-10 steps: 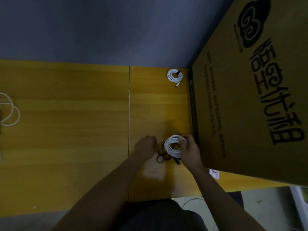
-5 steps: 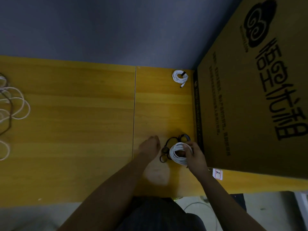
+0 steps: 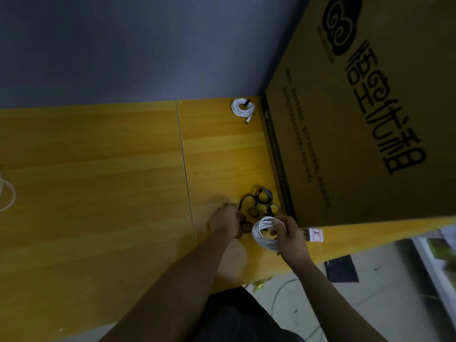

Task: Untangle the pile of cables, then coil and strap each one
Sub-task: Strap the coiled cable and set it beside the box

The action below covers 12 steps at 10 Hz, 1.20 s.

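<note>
My right hand [image 3: 288, 234] grips a coiled white cable [image 3: 262, 233] just above the yellow table's near right part. Left of the coil, my left hand [image 3: 224, 222] rests on a cluster of black straps [image 3: 256, 202], its fingers curled at the edge of them; whether it holds one I cannot tell. A second white coil [image 3: 243, 108], bound with a black strap, lies at the far edge of the table beside the box. Loose white cable loops [image 3: 7, 196] show at the left edge of the view.
A large cardboard box [image 3: 357, 124] with black printing stands on the table's right side, close to my right hand. A white label [image 3: 315, 235] sticks to the table edge below it. The grey wall [image 3: 123, 45] lies beyond the table. Floor and papers lie at lower right.
My right hand has drawn the white coil toward me, uncovering more of the black straps. My left hand has shifted onto the straps. The view has swung right, so fewer loose loops show at left.
</note>
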Motion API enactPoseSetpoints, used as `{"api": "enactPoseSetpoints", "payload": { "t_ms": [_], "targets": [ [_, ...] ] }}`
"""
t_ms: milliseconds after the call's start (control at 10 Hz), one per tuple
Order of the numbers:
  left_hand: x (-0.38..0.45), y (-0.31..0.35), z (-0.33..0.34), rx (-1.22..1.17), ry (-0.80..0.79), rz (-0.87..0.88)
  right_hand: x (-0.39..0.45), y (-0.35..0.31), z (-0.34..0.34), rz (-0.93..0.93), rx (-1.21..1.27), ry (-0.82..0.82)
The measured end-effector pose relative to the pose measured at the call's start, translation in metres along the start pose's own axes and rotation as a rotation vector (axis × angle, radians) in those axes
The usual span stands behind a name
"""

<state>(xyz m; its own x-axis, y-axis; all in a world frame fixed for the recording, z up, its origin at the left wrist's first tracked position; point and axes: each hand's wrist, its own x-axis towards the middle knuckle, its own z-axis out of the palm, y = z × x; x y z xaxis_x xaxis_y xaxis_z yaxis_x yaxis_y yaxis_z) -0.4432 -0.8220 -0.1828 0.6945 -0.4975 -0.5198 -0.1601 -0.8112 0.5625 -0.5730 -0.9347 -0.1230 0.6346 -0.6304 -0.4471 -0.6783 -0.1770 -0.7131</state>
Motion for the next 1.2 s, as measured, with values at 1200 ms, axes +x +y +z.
{"api": "enactPoseSetpoints", "payload": {
  "t_ms": [1200],
  "targets": [
    [-0.083, -0.091, -0.143, -0.401, 0.278, 0.108, -0.047, -0.069, 0.119, -0.249, 0.110, -0.278]
  ]
}}
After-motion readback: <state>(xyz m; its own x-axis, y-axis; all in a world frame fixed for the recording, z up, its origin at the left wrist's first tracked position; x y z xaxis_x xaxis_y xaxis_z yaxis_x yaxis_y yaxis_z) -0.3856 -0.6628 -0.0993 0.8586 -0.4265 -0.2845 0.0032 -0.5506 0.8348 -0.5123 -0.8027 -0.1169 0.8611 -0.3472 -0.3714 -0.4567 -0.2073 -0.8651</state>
